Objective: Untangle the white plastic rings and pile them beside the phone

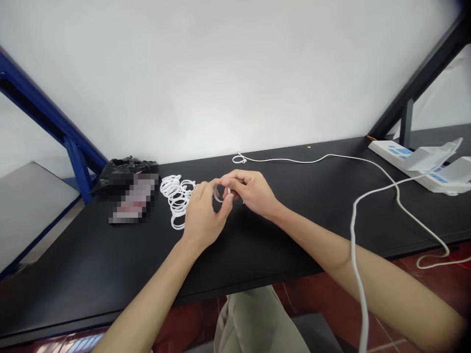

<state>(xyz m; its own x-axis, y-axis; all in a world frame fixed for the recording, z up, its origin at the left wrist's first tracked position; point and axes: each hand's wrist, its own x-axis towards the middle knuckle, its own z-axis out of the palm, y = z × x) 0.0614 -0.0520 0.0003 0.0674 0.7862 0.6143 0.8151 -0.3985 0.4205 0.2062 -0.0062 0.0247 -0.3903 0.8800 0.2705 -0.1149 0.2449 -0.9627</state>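
Observation:
Between my hands, above the black table (290, 235), is a white plastic ring (216, 193). My left hand (204, 211) has its fingers and thumb curled round the ring's near and left sides. My right hand (250, 191) pinches the ring's right side with thumb and fingertips, which hide part of it. Just left of my left hand lies a pile of white rings (178, 202), several of them overlapping; my left hand covers part of the pile.
At the back, a single white ring (239, 159) lies by a white cable (283, 160). White devices with blue panels (401, 152) stand at right. A black plastic bag (125, 166) and a blurred packet (136, 198) lie left. Another white cable (353, 235) hangs before my right forearm.

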